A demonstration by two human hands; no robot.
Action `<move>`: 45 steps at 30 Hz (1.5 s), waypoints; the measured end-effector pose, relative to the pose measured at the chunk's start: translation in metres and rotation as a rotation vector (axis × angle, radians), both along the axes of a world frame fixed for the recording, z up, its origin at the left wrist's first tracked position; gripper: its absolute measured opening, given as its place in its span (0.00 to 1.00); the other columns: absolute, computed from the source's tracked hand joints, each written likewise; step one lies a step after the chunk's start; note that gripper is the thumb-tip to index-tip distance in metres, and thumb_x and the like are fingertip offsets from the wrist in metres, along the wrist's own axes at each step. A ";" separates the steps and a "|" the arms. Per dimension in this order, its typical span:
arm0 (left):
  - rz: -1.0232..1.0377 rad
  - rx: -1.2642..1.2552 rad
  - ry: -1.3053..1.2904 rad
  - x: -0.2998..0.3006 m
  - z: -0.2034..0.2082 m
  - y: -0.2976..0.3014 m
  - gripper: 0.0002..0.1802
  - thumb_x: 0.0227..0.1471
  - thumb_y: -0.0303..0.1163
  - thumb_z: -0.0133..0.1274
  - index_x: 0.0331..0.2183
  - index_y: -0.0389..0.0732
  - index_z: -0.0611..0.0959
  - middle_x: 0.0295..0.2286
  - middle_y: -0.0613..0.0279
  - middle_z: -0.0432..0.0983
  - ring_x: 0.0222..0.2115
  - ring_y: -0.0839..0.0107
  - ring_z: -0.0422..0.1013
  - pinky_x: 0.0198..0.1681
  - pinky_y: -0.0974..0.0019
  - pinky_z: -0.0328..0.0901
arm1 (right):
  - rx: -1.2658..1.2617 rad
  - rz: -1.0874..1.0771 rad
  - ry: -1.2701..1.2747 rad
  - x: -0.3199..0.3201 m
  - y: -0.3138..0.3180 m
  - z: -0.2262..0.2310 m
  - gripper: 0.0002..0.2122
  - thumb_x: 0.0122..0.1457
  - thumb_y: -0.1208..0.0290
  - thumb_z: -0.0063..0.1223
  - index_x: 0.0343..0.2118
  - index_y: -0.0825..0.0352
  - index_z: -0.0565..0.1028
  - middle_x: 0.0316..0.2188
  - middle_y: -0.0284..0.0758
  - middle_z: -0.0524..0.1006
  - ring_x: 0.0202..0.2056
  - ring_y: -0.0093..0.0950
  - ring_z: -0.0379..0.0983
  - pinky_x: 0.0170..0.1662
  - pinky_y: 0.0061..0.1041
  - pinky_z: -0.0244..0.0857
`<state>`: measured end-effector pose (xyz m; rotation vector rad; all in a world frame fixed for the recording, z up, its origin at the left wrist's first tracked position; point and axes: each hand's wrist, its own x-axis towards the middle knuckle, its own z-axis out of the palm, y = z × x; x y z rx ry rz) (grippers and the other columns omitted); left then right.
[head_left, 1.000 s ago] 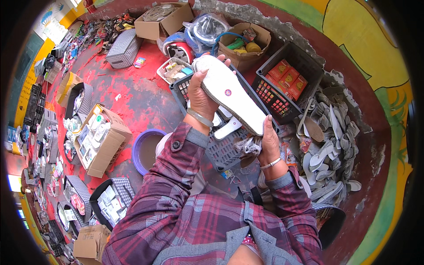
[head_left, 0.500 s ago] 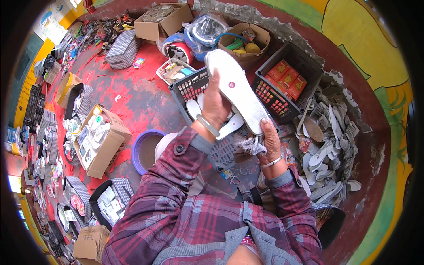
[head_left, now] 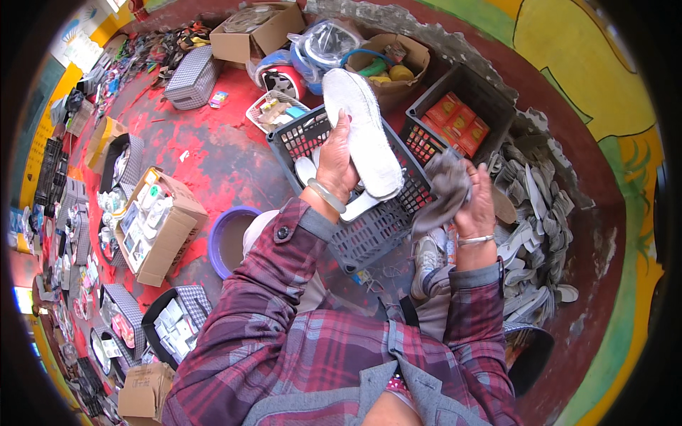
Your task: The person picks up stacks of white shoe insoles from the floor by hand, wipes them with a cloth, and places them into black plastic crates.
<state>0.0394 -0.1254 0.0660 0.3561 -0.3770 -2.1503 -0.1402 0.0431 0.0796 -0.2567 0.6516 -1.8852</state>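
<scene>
The left hand (head_left: pixel 337 160) gripped a white insole (head_left: pixel 368 142), thumb laid along its face, holding it aslant above a dark plastic crate (head_left: pixel 376 233). The insole was long, rounded at both ends and slightly fuzzy. The right hand (head_left: pixel 474 206) had its fingers curled round a crumpled, soft grey cloth (head_left: pixel 447 190), just beside the crate's right edge. The crate had lattice walls, with smooth pale soles (head_left: pixel 305 169) inside. Behind it, a second crate (head_left: pixel 496 89) held glossy orange boxes (head_left: pixel 455 122); flat grey soles (head_left: pixel 529 241) lay heaped at right. A round purple basin (head_left: pixel 215 245) stood on the floor (head_left: pixel 231 160), its red coating patchy over grey. The wall (head_left: pixel 600 255) was dark red below, painted yellow and green above, chipped in places.
</scene>
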 end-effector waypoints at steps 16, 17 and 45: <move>-0.597 -0.017 -0.163 -0.010 -0.012 0.059 0.28 0.56 0.53 0.43 0.44 0.37 0.74 0.35 0.56 0.76 0.34 0.66 0.73 0.40 0.67 0.68 | -0.190 -0.600 1.974 0.074 0.008 0.039 0.11 0.42 0.81 0.55 0.32 0.66 0.75 0.33 0.37 0.71 0.34 0.35 0.68 0.37 0.31 0.64; -0.602 -0.004 -0.129 -0.015 -0.011 0.060 0.26 0.56 0.50 0.44 0.44 0.37 0.74 0.37 0.56 0.75 0.36 0.67 0.72 0.42 0.65 0.68 | -0.157 -0.649 2.001 0.069 0.007 0.040 0.11 0.43 0.81 0.55 0.32 0.66 0.75 0.33 0.37 0.71 0.34 0.35 0.68 0.37 0.30 0.64; -0.412 -0.131 -0.148 -0.022 -0.012 0.039 0.21 0.59 0.43 0.42 0.48 0.38 0.70 0.37 0.57 0.74 0.35 0.68 0.73 0.39 0.64 0.69 | -0.051 -0.268 1.489 0.059 -0.008 0.022 0.11 0.42 0.87 0.48 0.30 0.68 0.72 0.34 0.38 0.71 0.39 0.35 0.69 0.45 0.26 0.62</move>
